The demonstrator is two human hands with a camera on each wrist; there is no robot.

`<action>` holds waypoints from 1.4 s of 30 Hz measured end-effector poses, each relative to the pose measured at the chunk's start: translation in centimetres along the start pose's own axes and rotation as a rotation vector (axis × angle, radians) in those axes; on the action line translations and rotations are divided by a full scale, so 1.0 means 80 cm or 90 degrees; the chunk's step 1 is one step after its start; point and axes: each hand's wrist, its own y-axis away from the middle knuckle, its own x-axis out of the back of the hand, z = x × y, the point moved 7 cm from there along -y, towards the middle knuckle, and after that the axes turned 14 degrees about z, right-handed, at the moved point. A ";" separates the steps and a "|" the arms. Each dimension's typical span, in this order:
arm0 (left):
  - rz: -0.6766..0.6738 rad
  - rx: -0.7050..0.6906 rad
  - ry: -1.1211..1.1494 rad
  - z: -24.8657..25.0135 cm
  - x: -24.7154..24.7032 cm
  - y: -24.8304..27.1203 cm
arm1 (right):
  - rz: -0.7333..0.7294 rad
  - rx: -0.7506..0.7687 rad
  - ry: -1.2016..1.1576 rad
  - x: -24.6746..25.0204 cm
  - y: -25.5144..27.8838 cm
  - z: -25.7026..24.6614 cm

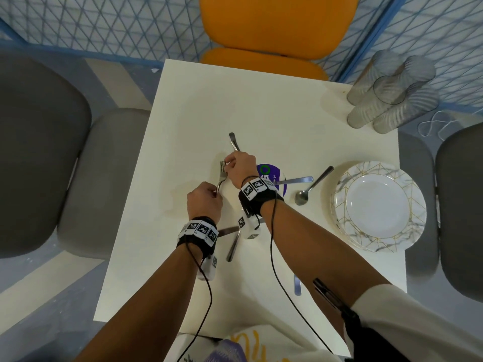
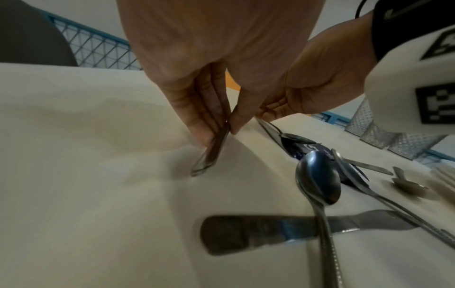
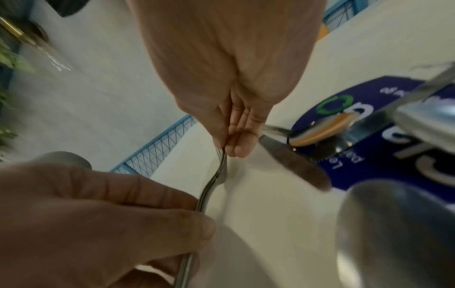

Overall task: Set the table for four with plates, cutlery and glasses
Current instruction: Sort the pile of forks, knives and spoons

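A small bunch of nested forks (image 1: 221,176) hangs just above the middle of the white table (image 1: 183,113). My left hand (image 1: 215,193) grips the handles, and their ends (image 2: 209,155) stick out below my thumb and fingers. My right hand (image 1: 227,163) pinches the tines (image 3: 222,155) from the far side. A stack of marbled plates (image 1: 377,205) sits at the right edge. Ribbed glasses (image 1: 392,92) stand in a cluster at the far right corner. A spoon (image 1: 311,186) and a knife (image 1: 295,180) lie between my hands and the plates.
A purple round disc (image 1: 271,173) lies under my right wrist. More cutlery (image 1: 234,244) lies beneath my wrists, among it a spoon (image 2: 317,175) across a knife (image 2: 258,231). A knife handle (image 1: 233,141) pokes out beyond my right hand. Grey chairs flank the table and an orange chair (image 1: 277,30) stands opposite.
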 end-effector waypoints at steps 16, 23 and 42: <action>0.021 -0.018 -0.007 -0.008 -0.009 -0.008 | 0.056 -0.014 -0.009 0.003 -0.011 0.013; 0.088 -0.161 -0.023 0.034 0.009 -0.001 | 0.124 -0.035 -0.004 0.067 -0.028 0.045; -0.155 -0.007 -0.119 0.074 -0.084 -0.003 | 0.031 -0.043 0.237 0.116 -0.004 0.112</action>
